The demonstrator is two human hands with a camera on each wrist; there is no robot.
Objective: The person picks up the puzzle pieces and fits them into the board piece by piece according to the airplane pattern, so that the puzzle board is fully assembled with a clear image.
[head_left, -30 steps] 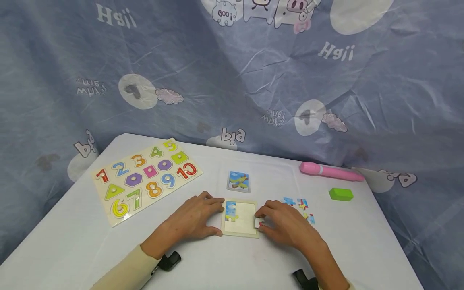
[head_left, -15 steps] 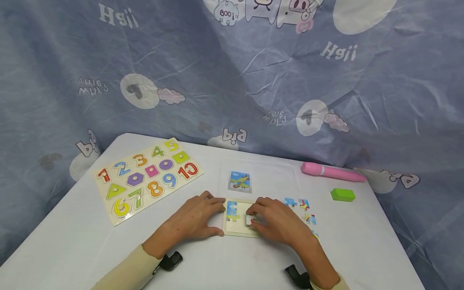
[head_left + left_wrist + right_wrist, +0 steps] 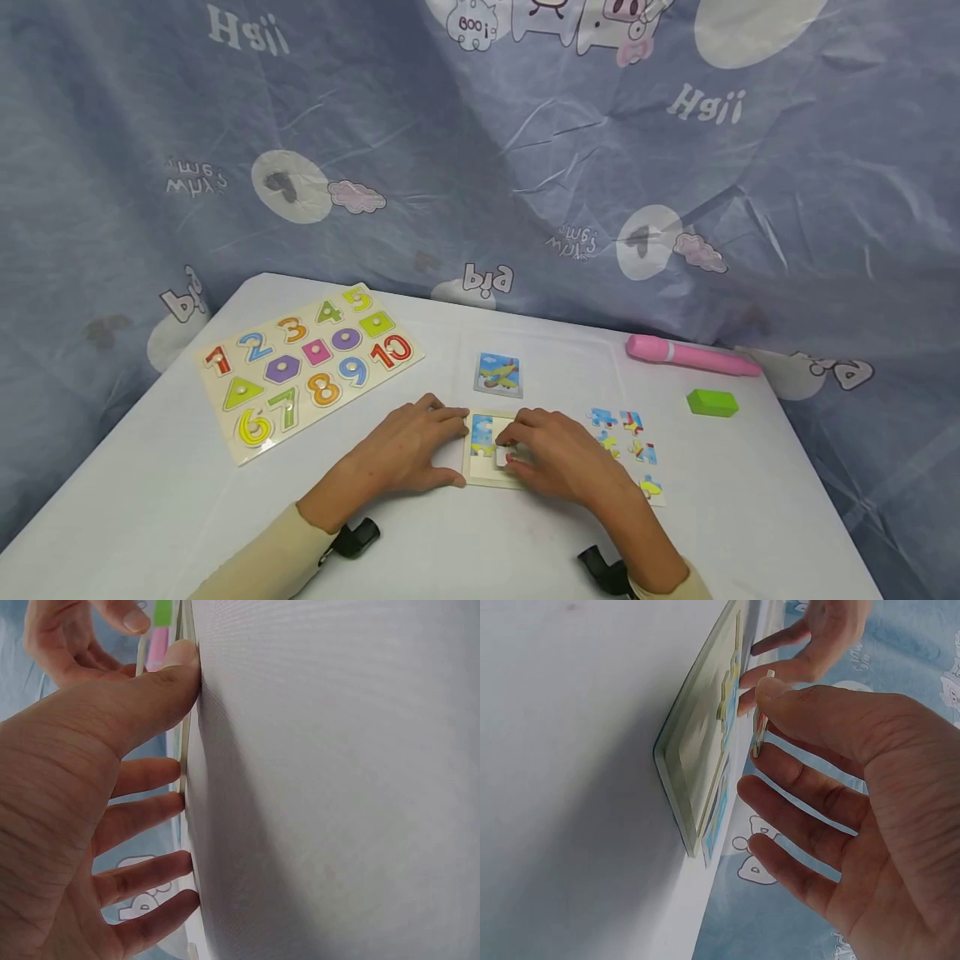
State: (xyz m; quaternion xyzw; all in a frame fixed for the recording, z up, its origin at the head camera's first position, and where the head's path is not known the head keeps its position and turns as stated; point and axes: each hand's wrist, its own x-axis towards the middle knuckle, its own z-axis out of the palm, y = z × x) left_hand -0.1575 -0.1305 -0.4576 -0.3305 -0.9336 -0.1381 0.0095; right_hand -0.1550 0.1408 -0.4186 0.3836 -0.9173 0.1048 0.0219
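A shallow wooden puzzle tray (image 3: 483,480) lies flat on the white table; joined blue-and-yellow puzzle pieces (image 3: 482,434) fill its upper left. My left hand (image 3: 408,447) touches the tray's left side, thumb near the lower corner. In the left wrist view its fingers (image 3: 142,817) are spread and fairly straight against the edge. Over the tray, my right hand (image 3: 566,460) pinches one puzzle piece (image 3: 502,457) between thumb and fingers. The right wrist view shows this piece (image 3: 760,724) tilted edge-on, raised above the tray floor, the other fingers loose.
Several loose puzzle pieces (image 3: 645,452) lie right of the right hand. Behind the tray is an airplane picture card (image 3: 498,374). A number-and-shape board (image 3: 309,414) occupies the left side. A green block (image 3: 712,403) and a pink stick-shaped object (image 3: 693,356) sit far right.
My right hand has carried the pinched piece leftward from the tray's right edge to beside the joined pieces, uncovering more loose pieces. The left hand stays at the tray's left side.
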